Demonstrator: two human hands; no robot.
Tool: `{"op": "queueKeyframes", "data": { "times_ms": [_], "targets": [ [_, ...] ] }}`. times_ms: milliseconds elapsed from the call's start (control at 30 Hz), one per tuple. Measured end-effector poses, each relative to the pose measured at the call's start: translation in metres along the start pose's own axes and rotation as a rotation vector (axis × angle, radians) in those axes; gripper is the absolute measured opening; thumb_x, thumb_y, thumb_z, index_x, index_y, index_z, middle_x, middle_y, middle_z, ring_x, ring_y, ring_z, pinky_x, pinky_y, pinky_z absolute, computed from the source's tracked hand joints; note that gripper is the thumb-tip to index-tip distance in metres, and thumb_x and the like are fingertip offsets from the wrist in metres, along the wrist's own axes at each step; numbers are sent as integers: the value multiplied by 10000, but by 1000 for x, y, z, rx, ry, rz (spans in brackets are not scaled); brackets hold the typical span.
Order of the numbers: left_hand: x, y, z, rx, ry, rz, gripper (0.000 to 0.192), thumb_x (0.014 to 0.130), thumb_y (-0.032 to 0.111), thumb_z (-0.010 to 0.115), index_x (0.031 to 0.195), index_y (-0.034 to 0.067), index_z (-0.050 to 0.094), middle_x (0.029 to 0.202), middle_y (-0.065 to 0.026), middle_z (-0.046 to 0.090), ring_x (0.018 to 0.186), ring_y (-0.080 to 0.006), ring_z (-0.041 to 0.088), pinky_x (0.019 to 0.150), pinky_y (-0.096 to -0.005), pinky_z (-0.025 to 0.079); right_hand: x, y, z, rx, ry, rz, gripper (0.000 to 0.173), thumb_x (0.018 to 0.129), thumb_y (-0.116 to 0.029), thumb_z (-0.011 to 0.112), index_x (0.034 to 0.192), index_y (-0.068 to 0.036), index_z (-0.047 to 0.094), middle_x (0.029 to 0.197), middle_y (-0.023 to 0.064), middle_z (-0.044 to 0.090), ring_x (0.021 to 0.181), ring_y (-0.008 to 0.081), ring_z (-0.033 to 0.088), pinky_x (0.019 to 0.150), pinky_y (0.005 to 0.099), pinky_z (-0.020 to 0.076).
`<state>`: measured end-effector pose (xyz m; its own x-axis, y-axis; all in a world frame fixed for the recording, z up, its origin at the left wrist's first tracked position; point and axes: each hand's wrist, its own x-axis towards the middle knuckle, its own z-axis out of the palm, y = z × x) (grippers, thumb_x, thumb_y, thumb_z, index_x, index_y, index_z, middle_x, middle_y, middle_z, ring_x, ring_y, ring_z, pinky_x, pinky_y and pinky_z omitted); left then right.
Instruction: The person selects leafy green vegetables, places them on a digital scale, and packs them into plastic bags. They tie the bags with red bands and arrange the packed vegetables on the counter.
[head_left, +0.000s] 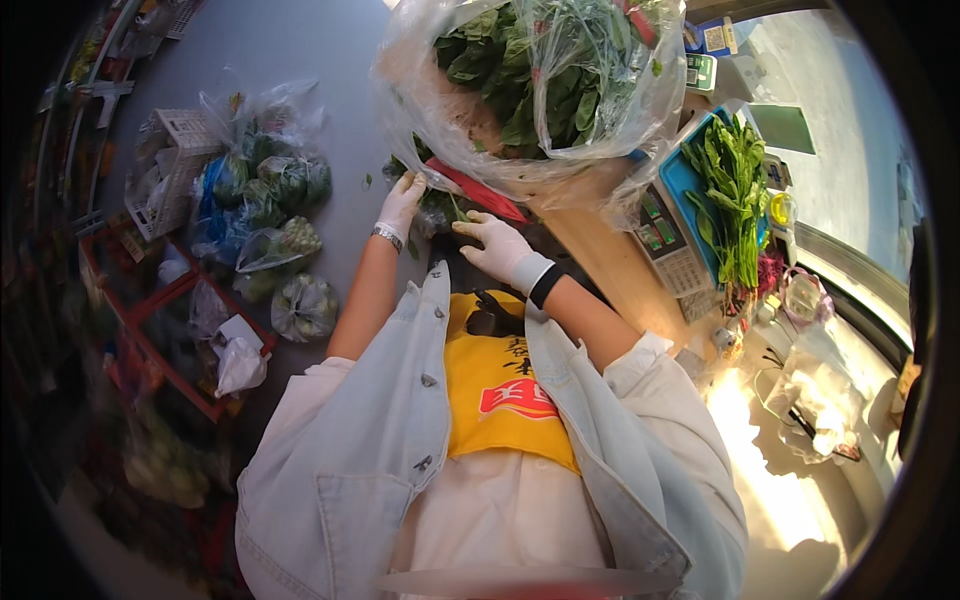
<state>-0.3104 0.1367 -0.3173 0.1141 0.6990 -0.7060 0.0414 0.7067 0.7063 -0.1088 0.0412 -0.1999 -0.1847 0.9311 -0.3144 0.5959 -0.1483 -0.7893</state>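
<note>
My left hand (403, 202), in a thin white glove with a metal watch band (388, 235) at the wrist, grips the edge of a small bunch of leafy greens (436, 201) low in front of me. My right hand (496, 244), also gloved and with a black wristband (546, 285), has its fingertips at a green stem on the bunch's right side. Its hold on the stem is unclear. A red strip (480, 191) lies just beyond both hands. Above them a large clear plastic bag (416, 82) gapes around dark leafy greens (517, 82).
At right, spinach-like greens (731, 202) with roots lie on a scale's blue tray (694, 180), beside its keypad (677, 270). Bagged vegetables (262, 180), a white plastic basket (180, 161) and red crates (157, 300) stand at left. A wooden tabletop (600, 262) runs below the scale.
</note>
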Motion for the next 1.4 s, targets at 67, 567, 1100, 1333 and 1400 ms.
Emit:
{"op": "queueKeyframes", "data": {
  "times_ms": [67,567,1100,1333,1400],
  "targets": [
    [-3,11,14,-110,-56,18,588,935,373,727,1316,-35,542,1279,-97,616,1168,-166,552,1047,-295,384,7,11,0,-90,45,31,274,881,-179,647,1128,-82,718,1283,183,630,1162,342,605,1014,389,481],
    [23,4,63,-235,-50,-82,125,833,56,689,926,-27,676,782,-125,690,578,-262,657,538,-362,550,62,96,-98,-588,247,282,390,830,-286,754,1106,-62,593,1131,165,603,991,367,664,838,457,563],
    [12,2,65,-287,-227,45,75,864,71,628,891,9,660,781,-112,680,619,-270,671,552,-385,560,74,101,-71,-452,32,567,305,892,-347,646,1037,-79,654,1049,200,701,1022,407,660,892,490,522],
    [4,13,62,-297,-257,37,139,884,105,674,941,-21,662,776,-147,698,568,-270,662,515,-406,550,35,70,-72,-170,525,330,229,897,-297,658,956,-76,652,911,158,691,853,359,672,749,453,527],
    [-6,27,60,-288,-276,15,169,907,126,675,997,-18,669,771,-133,704,527,-211,621,479,-350,481,21,44,-69,-57,574,250,232,883,-263,718,976,-55,672,858,138,683,768,291,677,706,376,538]
  ]
}}
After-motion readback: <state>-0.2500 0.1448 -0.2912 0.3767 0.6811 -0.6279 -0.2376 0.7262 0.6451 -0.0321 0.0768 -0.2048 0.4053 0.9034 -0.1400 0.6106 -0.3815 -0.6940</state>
